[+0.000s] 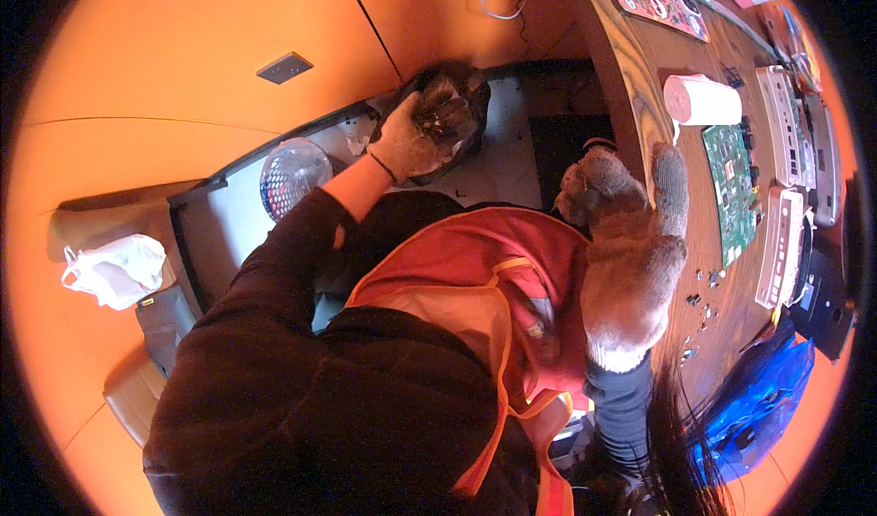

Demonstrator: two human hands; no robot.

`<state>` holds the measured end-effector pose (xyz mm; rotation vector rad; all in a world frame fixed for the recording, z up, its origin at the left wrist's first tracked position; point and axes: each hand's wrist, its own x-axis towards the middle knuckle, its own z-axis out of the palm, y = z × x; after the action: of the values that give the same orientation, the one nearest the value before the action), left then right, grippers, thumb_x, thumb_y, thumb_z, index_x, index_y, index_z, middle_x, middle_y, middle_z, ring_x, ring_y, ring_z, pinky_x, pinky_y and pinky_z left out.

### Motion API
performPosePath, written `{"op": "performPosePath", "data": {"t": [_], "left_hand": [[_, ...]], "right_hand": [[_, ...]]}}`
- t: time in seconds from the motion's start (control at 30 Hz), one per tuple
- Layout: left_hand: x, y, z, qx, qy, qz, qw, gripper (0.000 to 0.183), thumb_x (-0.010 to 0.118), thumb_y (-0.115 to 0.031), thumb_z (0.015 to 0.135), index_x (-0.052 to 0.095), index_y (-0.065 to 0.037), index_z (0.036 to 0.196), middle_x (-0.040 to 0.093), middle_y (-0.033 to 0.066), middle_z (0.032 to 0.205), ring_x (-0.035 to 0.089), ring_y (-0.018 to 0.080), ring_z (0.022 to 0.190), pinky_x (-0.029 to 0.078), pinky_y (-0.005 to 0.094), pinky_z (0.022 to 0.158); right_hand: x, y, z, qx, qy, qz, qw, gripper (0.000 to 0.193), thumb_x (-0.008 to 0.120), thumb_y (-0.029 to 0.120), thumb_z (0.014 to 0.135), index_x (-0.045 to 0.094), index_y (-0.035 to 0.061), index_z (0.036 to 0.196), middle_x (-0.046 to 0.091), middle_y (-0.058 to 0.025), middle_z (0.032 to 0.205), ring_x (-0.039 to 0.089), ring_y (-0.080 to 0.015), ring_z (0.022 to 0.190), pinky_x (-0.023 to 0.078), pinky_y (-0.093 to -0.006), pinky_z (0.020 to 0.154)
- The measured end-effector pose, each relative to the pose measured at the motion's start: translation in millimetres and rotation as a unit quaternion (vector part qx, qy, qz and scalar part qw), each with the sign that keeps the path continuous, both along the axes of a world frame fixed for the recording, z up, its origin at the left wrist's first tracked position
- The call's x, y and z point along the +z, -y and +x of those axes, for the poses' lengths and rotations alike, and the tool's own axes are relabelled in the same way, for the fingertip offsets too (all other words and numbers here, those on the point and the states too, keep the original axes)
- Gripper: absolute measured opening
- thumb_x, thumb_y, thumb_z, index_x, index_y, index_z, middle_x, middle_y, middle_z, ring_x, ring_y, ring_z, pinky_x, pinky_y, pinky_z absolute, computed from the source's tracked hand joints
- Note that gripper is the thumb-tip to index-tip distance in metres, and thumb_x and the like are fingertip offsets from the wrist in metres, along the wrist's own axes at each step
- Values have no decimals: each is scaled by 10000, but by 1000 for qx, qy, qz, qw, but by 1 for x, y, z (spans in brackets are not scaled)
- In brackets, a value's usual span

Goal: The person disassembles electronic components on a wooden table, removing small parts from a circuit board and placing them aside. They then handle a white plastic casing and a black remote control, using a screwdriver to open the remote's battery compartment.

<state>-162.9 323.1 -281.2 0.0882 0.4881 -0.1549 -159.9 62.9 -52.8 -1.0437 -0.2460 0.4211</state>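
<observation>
My left hand (413, 140), in a grey work glove with a dark palm, is cupped over a black container (470, 155) on the floor. Small pale and dark bits (438, 125) lie in its palm, too small to name. My right hand (630, 251), also gloved, is at the edge of the wooden table (671, 370). One finger stretches along the tabletop while the others curl in over the edge. A dark, red-rimmed thing (599, 142) shows just beyond those curled fingers. What they close on is hidden.
On the table are a white roll (703, 100), a green circuit board (728, 192), loose small parts (699, 301), white device casings (781, 247) and a blue plastic bag (758, 415). A clear perforated basket (294, 178) stands left on the floor, a white bag (117, 271) farther left.
</observation>
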Motion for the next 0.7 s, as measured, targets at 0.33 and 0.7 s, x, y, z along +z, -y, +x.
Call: {"op": "performPosePath", "data": {"t": [0.33, 0.7], "left_hand": [[-153, -110, -2, -391, 10, 877, 280, 683, 646, -344, 903, 422, -47, 1476, 605, 151, 1394, 526, 339, 1311, 324, 435, 1134], [124, 29, -3, 36, 189, 944, 267, 423, 496, -218, 1008, 530, -71, 1403, 554, 180, 1438, 519, 333, 1351, 418, 385, 1129]], "right_hand": [[35, 32, 11, -27, -35, 179, 983, 788, 602, 567, 957, 408, 47, 1516, 612, -229, 1343, 628, -334, 1190, 492, -504, 1029], [15, 22, 12, -37, -114, 200, 973, 696, 507, 565, 1010, 433, 62, 1484, 588, -245, 1379, 611, -382, 1228, 486, -530, 1036]]}}
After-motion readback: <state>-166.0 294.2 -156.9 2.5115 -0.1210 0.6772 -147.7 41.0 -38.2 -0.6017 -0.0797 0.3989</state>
